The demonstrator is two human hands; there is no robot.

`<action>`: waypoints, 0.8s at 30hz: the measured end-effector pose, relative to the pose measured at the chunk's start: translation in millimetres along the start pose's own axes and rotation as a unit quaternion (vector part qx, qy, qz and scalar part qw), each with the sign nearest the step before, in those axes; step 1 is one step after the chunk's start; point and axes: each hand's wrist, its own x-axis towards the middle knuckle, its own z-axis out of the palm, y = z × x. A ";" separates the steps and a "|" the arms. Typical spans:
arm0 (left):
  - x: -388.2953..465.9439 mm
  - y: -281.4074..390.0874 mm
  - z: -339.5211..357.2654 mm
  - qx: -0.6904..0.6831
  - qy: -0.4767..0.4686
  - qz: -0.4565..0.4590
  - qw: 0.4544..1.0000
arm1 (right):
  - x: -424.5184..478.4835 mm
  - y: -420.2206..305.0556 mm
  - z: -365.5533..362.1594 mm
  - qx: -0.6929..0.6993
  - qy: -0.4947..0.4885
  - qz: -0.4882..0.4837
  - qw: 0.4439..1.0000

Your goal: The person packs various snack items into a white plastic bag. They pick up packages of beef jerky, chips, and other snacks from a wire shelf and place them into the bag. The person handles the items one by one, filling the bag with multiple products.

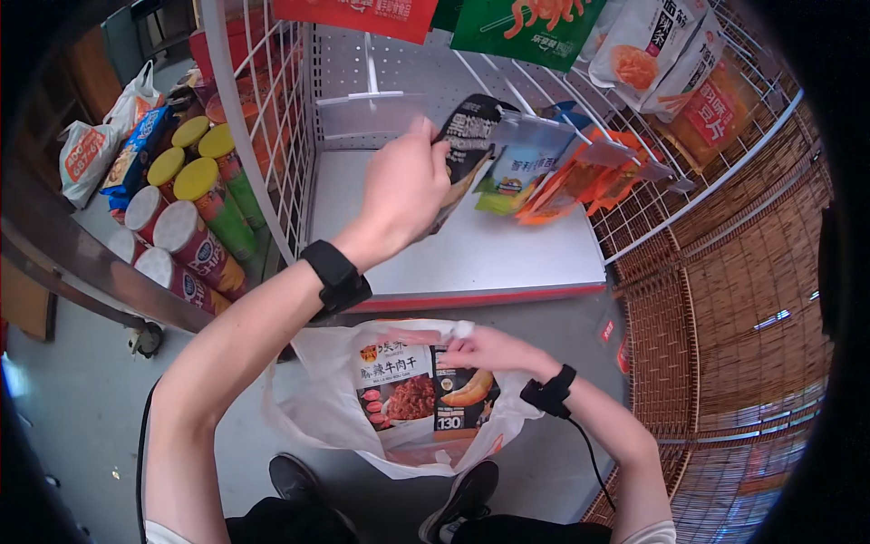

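Observation:
My left hand [406, 182] is raised at the display rack, its fingers closed on a black snack packet [467, 139] with pale writing. The packet is tilted, and its top is near a hook's clear plastic tag. Lower down, my right hand [491, 350] is at the far rim of a white plastic bag [309, 401], with a bunch of the white plastic at its fingers. Inside the open bag lie a beef-jerky packet [397, 391] with a picture of meat and a black packet [469, 401] with a picture of yellow food. My right fingers partly cover the black one.
Light blue and green packets [520, 170] and orange packets [584, 173] hang beside my left hand. White pouches [652, 54] hang at upper right. Chip canisters [197, 245] stand left of the wire side panel [272, 136]. A woven blind [720, 299] borders the right.

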 end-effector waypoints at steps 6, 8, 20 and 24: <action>-19.2 24.8 -14.9 -0.012 -0.025 0.018 0.999 | -10.2 -44.8 -60.4 0.231 0.002 -0.084 0.969; -25.3 34.6 -17.9 -0.016 -0.041 0.029 0.999 | -18.2 -48.8 -78.8 0.234 0.083 -0.066 0.966; -49.5 44.2 -18.0 -0.110 -0.157 0.018 0.981 | -27.3 -29.2 -70.4 0.380 0.165 -0.151 0.898; -53.1 50.1 -22.3 -0.150 -0.260 0.018 0.954 | -43.4 -20.8 -64.1 0.439 0.111 -0.156 0.878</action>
